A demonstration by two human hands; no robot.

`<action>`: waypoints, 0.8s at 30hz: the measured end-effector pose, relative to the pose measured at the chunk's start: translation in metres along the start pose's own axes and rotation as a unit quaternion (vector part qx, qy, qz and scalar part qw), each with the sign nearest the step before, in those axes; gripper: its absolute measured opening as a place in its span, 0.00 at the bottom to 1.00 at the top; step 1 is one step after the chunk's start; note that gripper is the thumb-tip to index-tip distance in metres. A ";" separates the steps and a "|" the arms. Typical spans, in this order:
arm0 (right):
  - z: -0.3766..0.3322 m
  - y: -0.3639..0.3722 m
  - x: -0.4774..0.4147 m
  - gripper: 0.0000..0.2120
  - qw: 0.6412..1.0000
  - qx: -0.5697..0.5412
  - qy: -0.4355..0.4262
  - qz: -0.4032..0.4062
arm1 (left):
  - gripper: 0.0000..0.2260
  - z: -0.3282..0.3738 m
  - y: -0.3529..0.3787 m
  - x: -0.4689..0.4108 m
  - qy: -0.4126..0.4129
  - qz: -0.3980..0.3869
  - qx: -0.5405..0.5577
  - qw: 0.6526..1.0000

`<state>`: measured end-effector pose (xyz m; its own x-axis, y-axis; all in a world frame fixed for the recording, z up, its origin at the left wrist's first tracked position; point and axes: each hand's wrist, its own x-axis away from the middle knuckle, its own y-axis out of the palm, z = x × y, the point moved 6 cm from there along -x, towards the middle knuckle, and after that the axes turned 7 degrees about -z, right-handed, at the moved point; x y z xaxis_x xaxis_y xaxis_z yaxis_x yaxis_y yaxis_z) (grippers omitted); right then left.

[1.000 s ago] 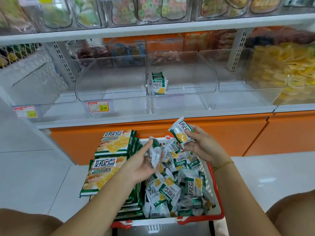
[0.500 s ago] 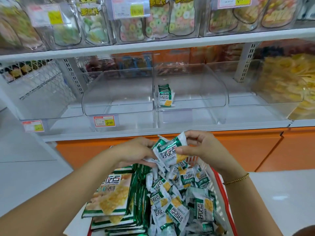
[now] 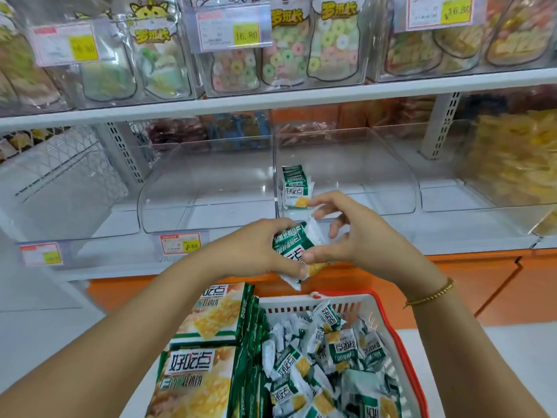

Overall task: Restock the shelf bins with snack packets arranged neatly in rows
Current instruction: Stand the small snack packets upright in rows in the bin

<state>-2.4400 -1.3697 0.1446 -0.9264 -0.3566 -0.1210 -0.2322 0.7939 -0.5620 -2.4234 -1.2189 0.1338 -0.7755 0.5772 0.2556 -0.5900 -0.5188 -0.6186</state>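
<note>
Both hands meet in front of the shelf edge around a small stack of green-and-white snack packets [image 3: 291, 247]. My left hand [image 3: 256, 251] grips the stack from the left, thumb along its lower edge. My right hand [image 3: 358, 233] pinches it from the right, its upper fingers spread. Just behind them, a clear shelf bin [image 3: 391, 176] holds a short upright row of the same packets [image 3: 296, 187] at its left wall. Below, a white basket with a red rim [image 3: 404, 342] holds several loose packets [image 3: 325, 363] and large green bags [image 3: 208, 351].
A second clear bin [image 3: 208, 188] stands left of the stocked one, with a price tag [image 3: 180, 243] on its front. A bin of yellow snacks [image 3: 512, 158] is at the right. The upper shelf [image 3: 271, 99] carries candy bags. An orange cabinet base [image 3: 482, 282] runs below.
Both hands rose from the basket with gathered packets and moved toward the shelf bin. The view tilted up and closer to the shelf.
</note>
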 end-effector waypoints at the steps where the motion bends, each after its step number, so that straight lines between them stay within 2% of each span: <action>1: -0.003 -0.004 -0.007 0.34 0.999 0.037 -0.005 -0.022 | 0.25 0.003 -0.009 -0.004 0.012 0.031 -0.017 0.999; 4: -0.014 -0.021 -0.032 0.31 0.988 0.131 -0.017 -0.074 | 0.28 0.007 -0.029 -0.013 0.051 0.118 0.013 0.992; 7: -0.017 -0.034 -0.058 0.24 0.981 0.155 -0.007 -0.120 | 0.25 0.007 -0.038 -0.018 0.095 0.163 0.038 0.981; 9: -0.015 -0.043 -0.073 0.21 0.980 0.148 -0.001 -0.131 | 0.24 0.006 -0.047 -0.022 0.124 0.198 0.093 0.968; 11: -0.006 -0.060 -0.087 0.18 0.988 0.107 0.002 -0.107 | 0.22 0.001 -0.057 -0.026 0.140 0.247 0.142 0.948; 14: 0.025 -0.082 -0.116 0.14 0.997 0.033 0.035 -0.053 | 0.26 -0.011 -0.062 -0.033 0.066 0.303 0.035 0.950; 16: 0.053 -0.080 -0.138 0.12 0.996 0.025 0.077 -0.048 | 0.29 -0.026 -0.054 -0.037 -0.010 0.282 -0.075 0.957; 17: 0.068 -0.074 -0.148 0.12 0.992 0.037 0.106 -0.051 | 0.27 -0.031 -0.049 -0.037 -0.030 0.269 -0.122 0.955; 19: 0.096 -0.054 -0.166 0.13 0.983 0.049 0.160 -0.079 | 0.18 -0.036 -0.041 -0.032 -0.009 0.281 -0.161 0.946; 21: 0.115 -0.032 -0.178 0.13 0.975 0.049 0.186 -0.111 | 0.10 -0.035 -0.034 -0.024 0.051 0.294 -0.170 0.939; 22: 0.121 -0.023 -0.183 0.17 0.972 0.057 0.194 -0.119 | 0.08 -0.034 -0.030 -0.023 0.071 0.286 -0.181 0.938; 24: 0.131 -0.012 -0.190 0.30 0.966 0.076 0.212 -0.125 | 0.06 -0.035 -0.024 -0.022 0.087 0.252 -0.195 0.944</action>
<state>-2.2229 -1.3759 0.0668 -0.8928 -0.2683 0.3619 -0.4477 0.6169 -0.6473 -2.3841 -1.1971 0.1164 -0.8674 0.4309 -0.2491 -0.0023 -0.5039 -0.8637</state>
